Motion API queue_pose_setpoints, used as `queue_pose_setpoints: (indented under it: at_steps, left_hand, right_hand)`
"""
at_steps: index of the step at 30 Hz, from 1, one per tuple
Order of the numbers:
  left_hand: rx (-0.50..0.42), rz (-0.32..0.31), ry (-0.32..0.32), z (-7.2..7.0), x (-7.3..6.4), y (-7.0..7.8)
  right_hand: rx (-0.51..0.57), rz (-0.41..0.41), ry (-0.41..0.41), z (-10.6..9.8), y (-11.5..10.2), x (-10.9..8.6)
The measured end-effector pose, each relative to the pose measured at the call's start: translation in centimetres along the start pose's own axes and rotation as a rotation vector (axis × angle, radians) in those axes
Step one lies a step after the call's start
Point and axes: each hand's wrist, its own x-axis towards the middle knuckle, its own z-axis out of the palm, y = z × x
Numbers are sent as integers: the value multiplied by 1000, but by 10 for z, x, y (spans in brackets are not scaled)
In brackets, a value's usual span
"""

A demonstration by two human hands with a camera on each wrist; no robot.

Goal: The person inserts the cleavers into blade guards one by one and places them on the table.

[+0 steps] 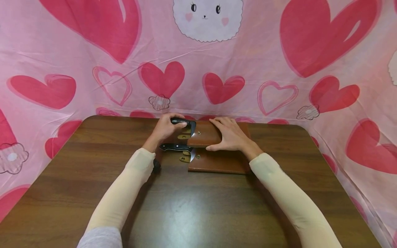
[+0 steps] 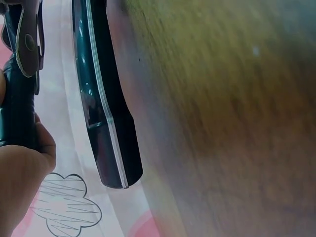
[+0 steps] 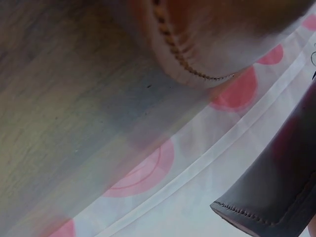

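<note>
My left hand (image 1: 165,128) grips the black handle (image 1: 178,121) of a broad knife at the table's far side. That knife's blade sits in a brown leather sheath (image 1: 203,136), with a sliver of metal showing at the mouth. Across this sheath lies my right hand (image 1: 232,135), fingers over its far edge and thumb at the near edge. An unfastened snap strap (image 1: 183,137) sticks out at the mouth. Closer to me rests a second sheathed knife, its black riveted handle (image 1: 175,147) pointing left and its brown sheath (image 1: 220,163) flat on the table.
The brown wood-grain table (image 1: 186,210) ends just beyond the hands. A pink cloth printed with hearts (image 1: 223,88) hangs behind it and at both sides. The second knife's strap (image 1: 185,158) also juts out leftward. A small dark object (image 1: 156,166) shows beside the left wrist.
</note>
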Motion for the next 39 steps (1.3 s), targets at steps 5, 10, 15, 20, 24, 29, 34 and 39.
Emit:
queue_pose_setpoints:
  at_steps: [5,10,15,20,24,29,34,39]
  left_hand:
    - [15,13,10,3,1,0]
    - [19,21,15,5,0,1]
    - [38,41,25,6,0,3]
    - [33,46,30,10,1,4]
    - [21,36,25,13,2,5]
    - [27,37,22,14,3,6]
    - [18,46,14,15,3,4]
    - [28,35,5,15,5,4]
  right_hand:
    - [5,-9,5,0,-2,2]
    - [2,-19,12,1,-4,3]
    - [1,-29,13,0,-6,5]
    - [1,-35,18,0,-7,6]
    - [3,-37,21,0,-6,6]
    - [-7,-28,15,0,-4,5]
    - [-17,-28,18,-2,-4,5]
    - [-13,-18,12,-4,-2,6]
